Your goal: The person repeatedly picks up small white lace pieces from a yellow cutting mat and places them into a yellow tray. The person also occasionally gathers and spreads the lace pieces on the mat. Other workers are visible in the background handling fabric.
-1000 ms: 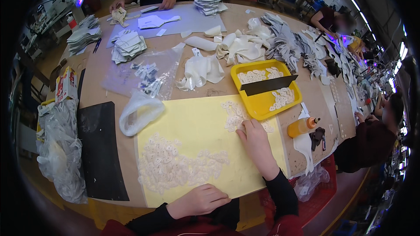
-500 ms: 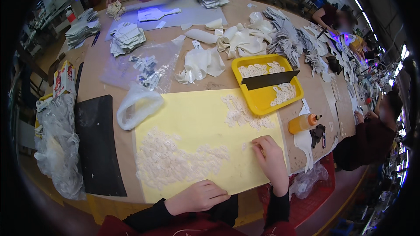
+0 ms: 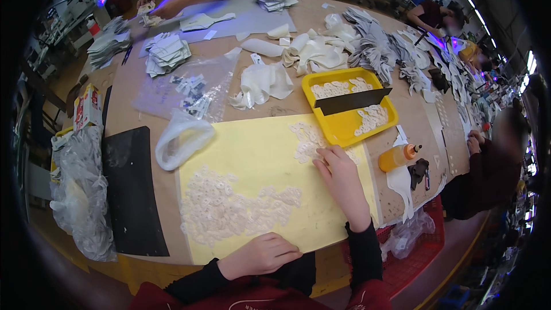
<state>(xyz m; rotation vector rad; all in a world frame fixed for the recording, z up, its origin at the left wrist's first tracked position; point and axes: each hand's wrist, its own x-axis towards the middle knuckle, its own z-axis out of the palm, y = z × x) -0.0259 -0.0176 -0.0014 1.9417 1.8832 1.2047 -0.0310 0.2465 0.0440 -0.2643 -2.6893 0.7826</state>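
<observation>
Holding small white pieces (image 3: 367, 119), yellow tray (image 3: 321, 83) sits beside right hand (image 3: 338, 175), fingers pressed together.

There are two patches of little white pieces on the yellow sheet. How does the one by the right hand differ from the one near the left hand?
The patch by the right hand is small and lies at the sheet's far edge, beside the yellow tray; the patch near the left hand is much larger and spreads across the near half of the yellow sheet. The right hand's fingertips touch the small patch; the left hand rests at the sheet's near edge, apart from the big one. Both look like thin white cut pieces.
</observation>
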